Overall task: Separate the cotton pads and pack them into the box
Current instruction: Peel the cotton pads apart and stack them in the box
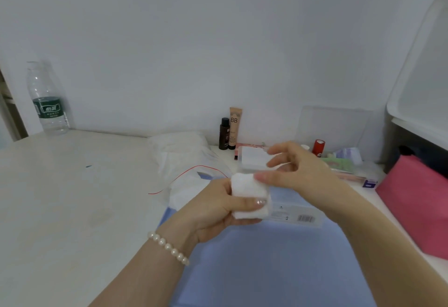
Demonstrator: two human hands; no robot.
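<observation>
Left hand point(213, 212), pearl bracelet point(168, 248) on the wrist, is nearest, low centre, over a blue mat point(266, 270). Its fingers and thumb are curled round a stack of cotton pads point(249, 197), clamped on it. Right hand point(298, 171) sits at 2 o'clock from the stack, fingers spread and loosely bent; one fingertip touches the stack's top right corner and it holds nothing that I can see. Box point(254, 158), clear, with white pads inside, is at 12 o'clock from the stack, on the table point(72, 197) just beyond the hands. Plastic bag point(189, 161) with a red zip line lies at 10 o'clock, water bottle point(48, 103) far at 10 o'clock, and two cosmetic tubes point(230, 132) behind the box.

Step, as I judge it: separating, right hand about to peel the top pad off. Next move needs a light pinch at the pad's corner, lifting one layer only while the left hand keeps the rest steady, then a carry to the box.
</observation>
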